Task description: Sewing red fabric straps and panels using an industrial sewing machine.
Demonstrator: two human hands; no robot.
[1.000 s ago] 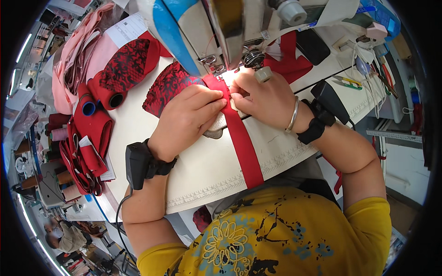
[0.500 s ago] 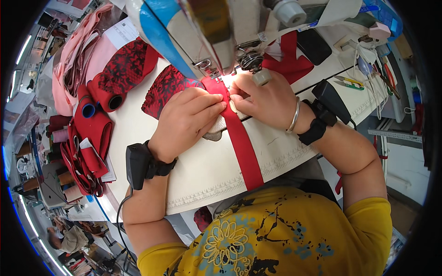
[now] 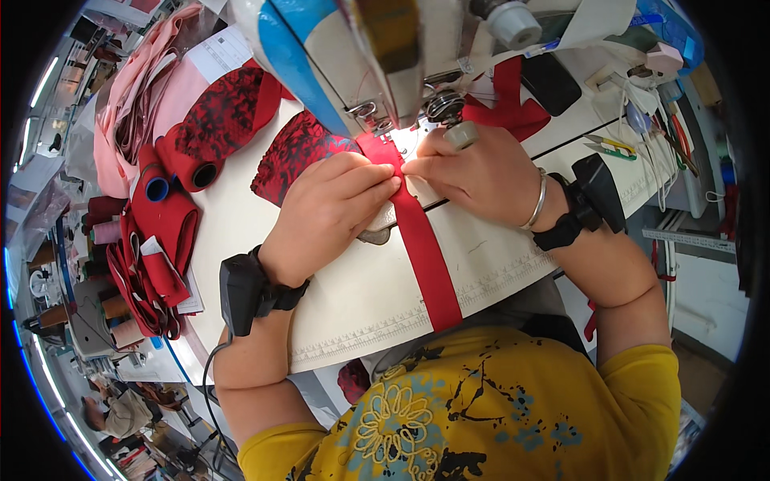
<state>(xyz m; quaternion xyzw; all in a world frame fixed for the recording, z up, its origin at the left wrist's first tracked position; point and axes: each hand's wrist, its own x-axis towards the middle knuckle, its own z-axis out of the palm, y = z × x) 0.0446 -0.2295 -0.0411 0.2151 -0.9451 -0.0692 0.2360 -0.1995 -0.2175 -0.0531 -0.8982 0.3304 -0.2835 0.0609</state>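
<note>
A long red fabric strip (image 3: 429,264) runs from under the sewing machine (image 3: 393,72) toward me and over the table's near edge. My left hand (image 3: 333,200) presses its fingertips together on the strip's left side, just short of the lit needle area. From the other side, my right hand (image 3: 485,172) pinches the strip's right edge between thumb and forefinger. A red and dark patterned fabric piece (image 3: 297,156) lies left of the needle, partly beneath my left hand. The needle tip itself is hard to make out.
Red thread cones (image 3: 156,184), folded red fabric (image 3: 164,272) and pink cloth (image 3: 132,104) lie on the left. To the right are thread snips (image 3: 613,147), a black phone-like slab (image 3: 551,83) and more red fabric (image 3: 509,104). A printed ruler (image 3: 361,346) follows the table's near edge.
My right hand's thumb and forefinger have closed together on the strip's edge, and its wrist has shifted slightly right. My left hand stays almost in place. The whole view has shifted slightly.
</note>
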